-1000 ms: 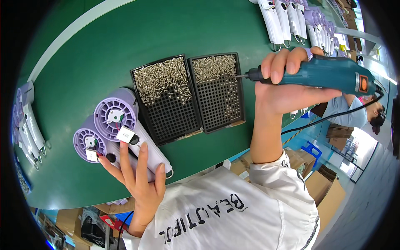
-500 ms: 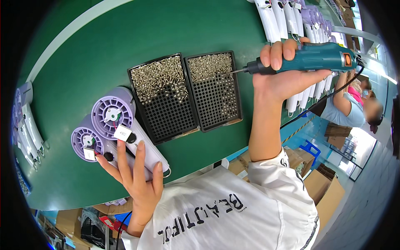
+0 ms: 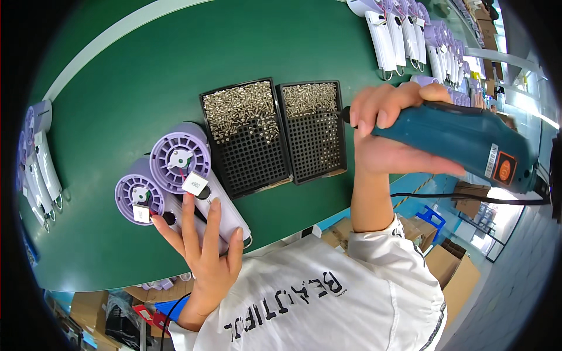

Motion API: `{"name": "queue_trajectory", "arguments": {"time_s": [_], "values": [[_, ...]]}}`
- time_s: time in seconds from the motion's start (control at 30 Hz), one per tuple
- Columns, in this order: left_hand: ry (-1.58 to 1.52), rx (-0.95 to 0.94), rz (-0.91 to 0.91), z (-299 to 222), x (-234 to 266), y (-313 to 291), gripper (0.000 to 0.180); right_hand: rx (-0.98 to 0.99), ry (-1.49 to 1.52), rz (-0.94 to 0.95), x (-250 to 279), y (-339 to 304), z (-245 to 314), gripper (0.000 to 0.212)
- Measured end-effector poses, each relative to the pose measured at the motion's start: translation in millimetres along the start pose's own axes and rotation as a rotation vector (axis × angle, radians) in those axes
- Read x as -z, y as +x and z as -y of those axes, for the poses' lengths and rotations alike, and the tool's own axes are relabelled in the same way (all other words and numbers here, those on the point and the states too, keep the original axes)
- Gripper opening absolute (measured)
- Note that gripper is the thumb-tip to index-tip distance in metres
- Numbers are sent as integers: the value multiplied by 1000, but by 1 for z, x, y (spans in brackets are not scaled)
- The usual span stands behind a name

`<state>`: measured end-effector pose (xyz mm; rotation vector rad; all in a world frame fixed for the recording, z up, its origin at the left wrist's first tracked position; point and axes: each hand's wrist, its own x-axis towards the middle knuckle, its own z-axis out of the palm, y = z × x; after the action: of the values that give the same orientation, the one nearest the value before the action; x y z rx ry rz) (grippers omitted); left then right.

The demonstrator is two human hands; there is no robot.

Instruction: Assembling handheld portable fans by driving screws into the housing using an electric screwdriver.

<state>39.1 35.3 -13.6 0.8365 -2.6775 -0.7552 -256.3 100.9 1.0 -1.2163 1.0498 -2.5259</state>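
Observation:
My right hand [image 3: 386, 134] is wrapped around a teal electric screwdriver [image 3: 451, 131] with a black nose and cable. Its tip reaches the right edge of a black screw tray [image 3: 301, 155]; the thin bit is hard to make out. A second black tray [image 3: 252, 167] lies beside it, and both hold loose small screws [image 3: 240, 108] at the far end. My left hand [image 3: 205, 251] rests with spread fingers on two devices with white handles and round lavender slotted heads: a nearer-right device [image 3: 228, 207] and a left device [image 3: 139, 196]. White tags with wires show on both.
More lavender-and-white devices [image 3: 383, 44] stand in rows at the far right, and others [image 3: 44, 161] lie at the left edge. The green table [image 3: 140, 64] curves around. Cardboard boxes [image 3: 453, 263] sit on the floor to the right.
The screwdriver has tilted, its rear end swinging down and nearer, while its nose dips toward the tray edge. Trays and devices sit slightly further right in view. My left hand keeps its place on the devices.

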Motion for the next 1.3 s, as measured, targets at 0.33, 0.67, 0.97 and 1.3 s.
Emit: {"name": "queue_trajectory", "arguments": {"time_s": [0.33,0.67,0.97,1.3], "values": [[-82,-3,-18,4,-3,1,47,-63,12,159,-62,15,50,63],[-104,13,-98,3,-11,-1,42,-236,6,421,-128,2,29,62],[-126,-4,-110,5,-11,-4,42,-314,41,486,-121,-6,12,72],[-97,5,-140,2,-13,-2,40,-353,244,427,-119,-14,-20,75]]}}
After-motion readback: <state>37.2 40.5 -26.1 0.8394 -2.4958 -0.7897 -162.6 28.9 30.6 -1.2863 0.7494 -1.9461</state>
